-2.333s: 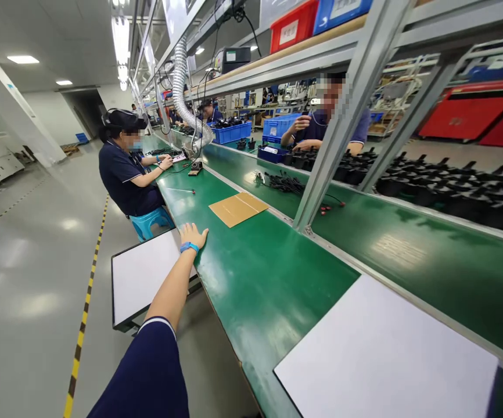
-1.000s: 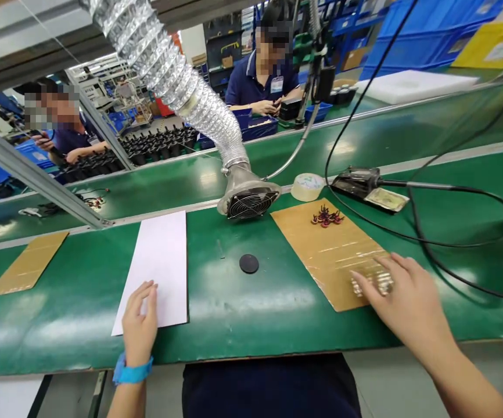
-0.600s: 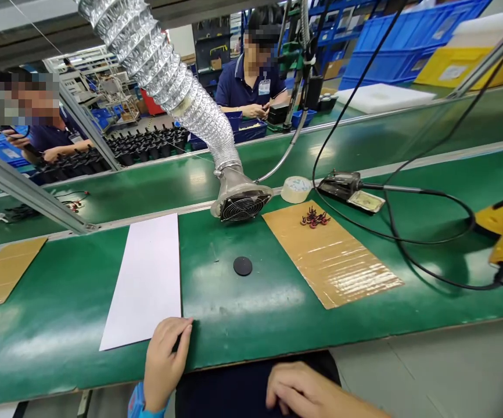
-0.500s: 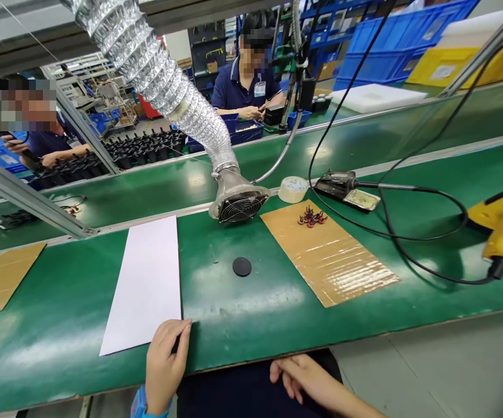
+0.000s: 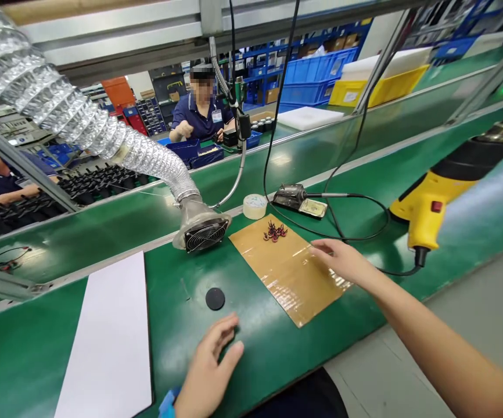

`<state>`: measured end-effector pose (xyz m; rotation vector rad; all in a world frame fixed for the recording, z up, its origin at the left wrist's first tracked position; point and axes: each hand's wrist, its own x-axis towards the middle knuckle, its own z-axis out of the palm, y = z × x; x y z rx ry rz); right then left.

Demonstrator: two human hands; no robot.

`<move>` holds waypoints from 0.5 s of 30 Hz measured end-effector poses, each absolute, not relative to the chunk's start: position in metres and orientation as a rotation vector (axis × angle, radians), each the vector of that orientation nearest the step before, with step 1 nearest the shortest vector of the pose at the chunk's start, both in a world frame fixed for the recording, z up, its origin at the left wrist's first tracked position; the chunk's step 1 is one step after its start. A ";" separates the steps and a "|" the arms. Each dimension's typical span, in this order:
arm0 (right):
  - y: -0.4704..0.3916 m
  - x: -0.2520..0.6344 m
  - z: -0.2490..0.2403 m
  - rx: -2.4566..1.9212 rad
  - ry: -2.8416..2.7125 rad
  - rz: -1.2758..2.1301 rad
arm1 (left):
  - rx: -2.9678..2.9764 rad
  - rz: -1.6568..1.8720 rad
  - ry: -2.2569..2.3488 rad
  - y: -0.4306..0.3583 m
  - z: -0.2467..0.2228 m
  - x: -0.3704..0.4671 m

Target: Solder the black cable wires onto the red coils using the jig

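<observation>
My left hand (image 5: 211, 367) is over the green table (image 5: 177, 325) near its front edge, fingers apart and holding nothing. Just beyond its fingertips lies a black disc (image 5: 215, 298). My right hand (image 5: 336, 258) is over the right side of a brown taped sheet (image 5: 293, 284), its fingers spread and nothing between them. On the far part of that sheet sits a small heap of dark red and black parts (image 5: 275, 232). A white board (image 5: 112, 337) lies to the left of my left hand.
A fan (image 5: 207, 234) on a silver duct (image 5: 133, 148) hangs behind the disc. A tape roll (image 5: 255, 206), a soldering iron stand (image 5: 290, 196) and loose black cables are at the back. A yellow heat gun (image 5: 430, 209) is at right. Two people sit across.
My right hand has risen from below the table edge to over the brown sheet. My left hand has moved right, near the disc, and its fingers have spread. The view has turned right.
</observation>
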<state>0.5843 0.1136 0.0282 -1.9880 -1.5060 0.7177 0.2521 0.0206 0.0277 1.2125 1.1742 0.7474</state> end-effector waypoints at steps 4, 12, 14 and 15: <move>0.169 0.597 0.009 -2.053 -1.541 0.782 | 0.900 0.731 1.157 0.074 0.030 0.308; 0.191 0.603 -0.009 -2.180 -1.482 0.915 | 0.421 0.755 1.382 0.133 0.046 0.362; 0.191 0.600 -0.007 -2.200 -1.462 0.939 | 0.390 0.709 1.437 0.142 0.053 0.365; 0.191 0.598 -0.005 -2.204 -1.450 0.943 | 0.380 0.688 1.460 0.145 0.056 0.366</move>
